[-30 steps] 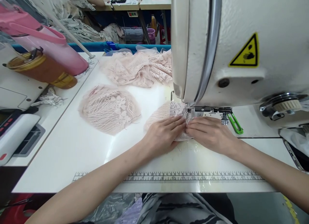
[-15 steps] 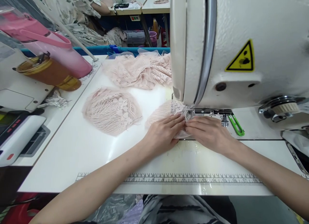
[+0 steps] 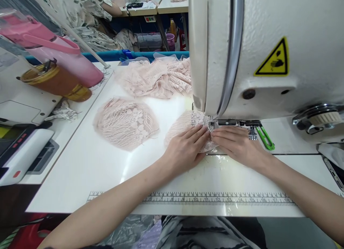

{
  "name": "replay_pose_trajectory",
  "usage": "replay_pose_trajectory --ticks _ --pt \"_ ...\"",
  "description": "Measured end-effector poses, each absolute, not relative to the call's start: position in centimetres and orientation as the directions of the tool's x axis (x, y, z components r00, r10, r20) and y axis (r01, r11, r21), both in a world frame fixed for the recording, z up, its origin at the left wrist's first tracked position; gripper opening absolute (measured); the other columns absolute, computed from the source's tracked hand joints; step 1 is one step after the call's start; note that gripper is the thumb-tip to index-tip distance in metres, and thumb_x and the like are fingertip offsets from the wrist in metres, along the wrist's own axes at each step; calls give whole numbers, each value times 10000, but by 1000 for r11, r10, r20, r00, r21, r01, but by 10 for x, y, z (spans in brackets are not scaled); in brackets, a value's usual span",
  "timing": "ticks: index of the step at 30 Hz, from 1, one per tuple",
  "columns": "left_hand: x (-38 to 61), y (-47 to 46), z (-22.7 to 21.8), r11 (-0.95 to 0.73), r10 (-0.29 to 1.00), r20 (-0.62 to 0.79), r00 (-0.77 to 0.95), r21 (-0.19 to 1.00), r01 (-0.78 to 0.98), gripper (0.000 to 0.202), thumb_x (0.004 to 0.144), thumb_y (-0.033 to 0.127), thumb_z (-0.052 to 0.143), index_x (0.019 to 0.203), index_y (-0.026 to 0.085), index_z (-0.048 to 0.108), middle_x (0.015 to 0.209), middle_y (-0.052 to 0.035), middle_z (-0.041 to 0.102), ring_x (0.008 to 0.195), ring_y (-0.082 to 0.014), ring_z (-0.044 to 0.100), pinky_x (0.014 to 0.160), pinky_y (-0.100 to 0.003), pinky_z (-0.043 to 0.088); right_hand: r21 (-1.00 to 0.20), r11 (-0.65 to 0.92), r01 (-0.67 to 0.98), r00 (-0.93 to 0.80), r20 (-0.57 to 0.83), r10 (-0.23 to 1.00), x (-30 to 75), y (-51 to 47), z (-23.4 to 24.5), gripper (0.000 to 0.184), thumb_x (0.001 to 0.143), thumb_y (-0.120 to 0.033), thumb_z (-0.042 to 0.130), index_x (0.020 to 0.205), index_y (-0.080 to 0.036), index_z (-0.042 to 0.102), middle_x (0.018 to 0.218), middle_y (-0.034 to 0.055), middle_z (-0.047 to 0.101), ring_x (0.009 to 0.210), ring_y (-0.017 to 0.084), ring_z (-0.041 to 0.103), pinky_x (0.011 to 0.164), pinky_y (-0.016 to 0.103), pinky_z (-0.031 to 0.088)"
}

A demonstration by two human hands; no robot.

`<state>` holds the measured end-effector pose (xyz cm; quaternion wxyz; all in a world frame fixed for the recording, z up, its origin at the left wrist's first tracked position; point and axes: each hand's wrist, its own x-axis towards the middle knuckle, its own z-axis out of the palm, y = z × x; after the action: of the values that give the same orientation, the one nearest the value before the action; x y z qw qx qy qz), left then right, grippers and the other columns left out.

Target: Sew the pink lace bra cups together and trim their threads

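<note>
Under the needle area of the sewing machine (image 3: 215, 55) lies a pale pink lace piece (image 3: 180, 125), partly covered by my hands. My left hand (image 3: 188, 145) rests on it with fingers stretched out flat, just left of the presser foot (image 3: 212, 124). On the other side, my right hand (image 3: 239, 143) lies with fingers extended, their tips at the lace's right edge; its thumb is hidden. A second pink lace piece (image 3: 126, 123), rounded in shape, is spread on the white table to the left.
A heap of pink lace (image 3: 158, 77) lies behind. Green thread snips (image 3: 266, 138) sit right of the presser foot. A pink bottle (image 3: 64, 52) and an amber cup (image 3: 56, 80) stand at left. A ruler strip (image 3: 193, 199) runs along the front edge. Another person (image 3: 80, 12) sits beyond.
The view has shifted slightly. My right hand's fingertips have moved a little to the right, widening the gap between my hands. The lace stays under the presser foot area.
</note>
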<state>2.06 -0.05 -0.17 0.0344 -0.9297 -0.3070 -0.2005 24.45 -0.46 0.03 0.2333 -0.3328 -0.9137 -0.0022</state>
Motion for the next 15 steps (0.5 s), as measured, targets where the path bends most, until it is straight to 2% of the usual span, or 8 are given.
replay_pose_trajectory --ticks 8,15 --pt "25 -4 -2 -785 581 377 721 25 619 417 915 253 470 1266 62 592 1318 -126 596 1227 -259 571 1035 -410 503 -148 745 650 -649 401 646 250 -2 -6 231 910 -128 513 1059 -201 674 1098 57 706 1043 190 645 865 348 569" --pt "27 -5 -3 -779 581 390 715 11 627 417 930 269 466 1279 73 584 1321 -123 596 1232 -262 566 1026 -405 510 -229 657 718 -564 362 742 252 -6 -2 314 931 -190 452 1134 -282 673 1133 15 698 980 196 657 791 342 547"
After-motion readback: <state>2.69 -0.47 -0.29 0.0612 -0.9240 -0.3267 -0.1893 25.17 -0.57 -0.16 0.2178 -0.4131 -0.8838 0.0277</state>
